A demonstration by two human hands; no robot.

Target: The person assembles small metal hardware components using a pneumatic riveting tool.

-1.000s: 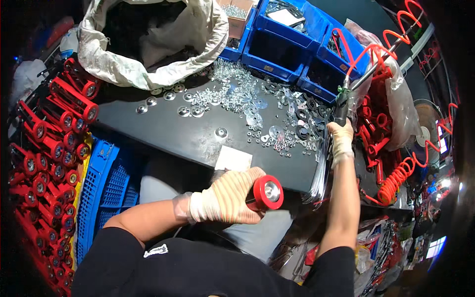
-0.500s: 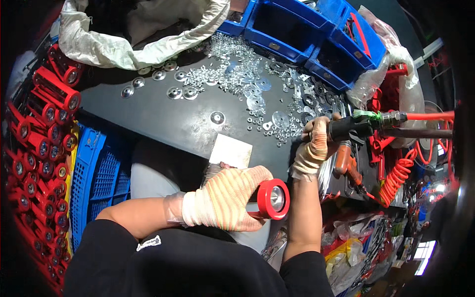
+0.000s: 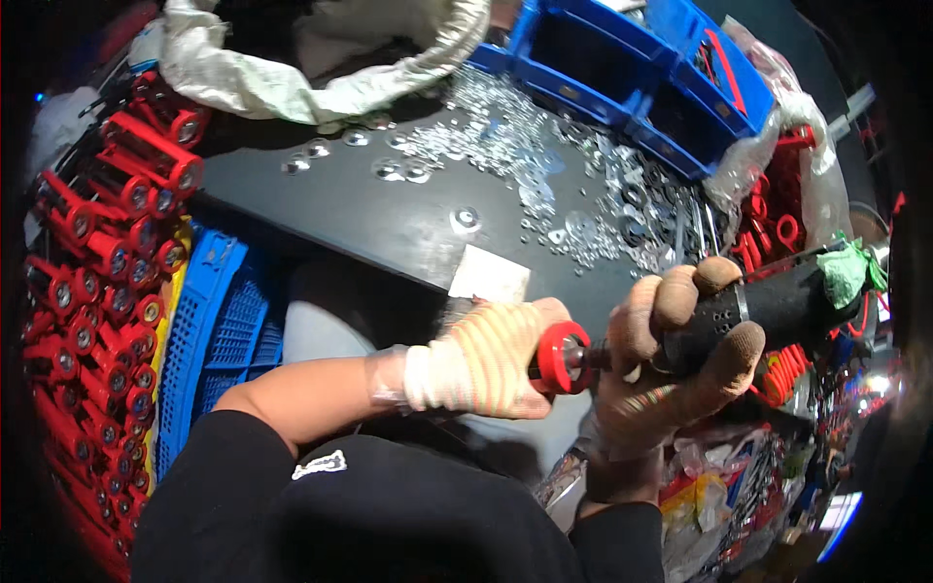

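Left grip: the gloved left hand (image 3: 481, 361) is wrapped tight around a red cylindrical part (image 3: 557, 357), its round flanged end facing right, held in front of the chest below the table edge.

Right grip: the gloved right hand (image 3: 671, 360) is clenched on the black barrel of a power driver (image 3: 768, 306), fingers curled over the top, a green rag tied near the tool's rear end.

Contact: the driver's tip meets the centre of the red part's end face; the two hands sit almost touching, the tool lying level and pointing left.

Stage: judged from this, one piece is in mid-fastening, tool engaged but the part not yet set down; whether the fastener is fully home cannot be told.

Done: a dense stack of like red parts (image 3: 92, 291) fills the person's left side, beside a blue crate (image 3: 219, 330); whether these are finished or waiting is not clear.

Left: a wide scatter of washers and small metal pieces (image 3: 573, 185) lies over the dark table (image 3: 369, 219), suggesting plenty of work remains.

Around: blue bins (image 3: 632, 83) at the table's far edge, a pale sack (image 3: 321, 68) open at the back, a small white card (image 3: 489, 277) near the front edge, red coiled hose (image 3: 787, 364) at the right.
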